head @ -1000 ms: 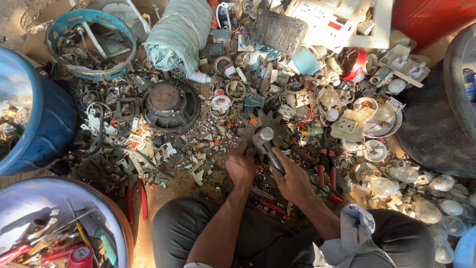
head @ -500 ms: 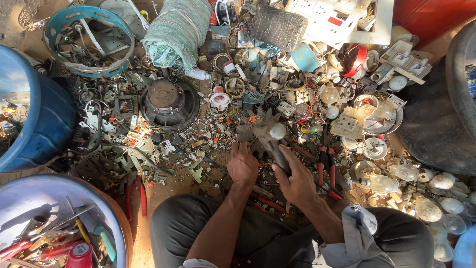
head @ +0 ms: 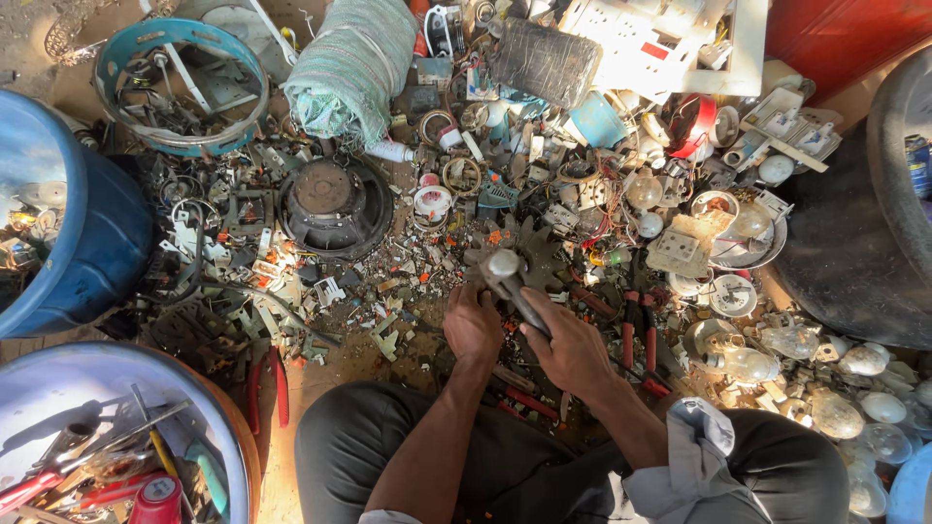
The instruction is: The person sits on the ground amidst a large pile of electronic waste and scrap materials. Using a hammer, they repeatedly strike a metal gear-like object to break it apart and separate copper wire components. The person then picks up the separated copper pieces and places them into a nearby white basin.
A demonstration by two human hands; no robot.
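The right hand (head: 573,351) has its fingers wrapped around the handle of a hammer (head: 513,283), whose metal head sits just above the left hand (head: 472,325). The left hand's fingers are curled down against a small piece on the floor, too hidden to identify. The step looks like breaking scrap apart with the hammer; the next blow calls for keeping those fingers out of its path. One hammer, two hands. Left of them lies one round speaker (head: 335,206); right of them, about ten glass bulbs (head: 837,414).
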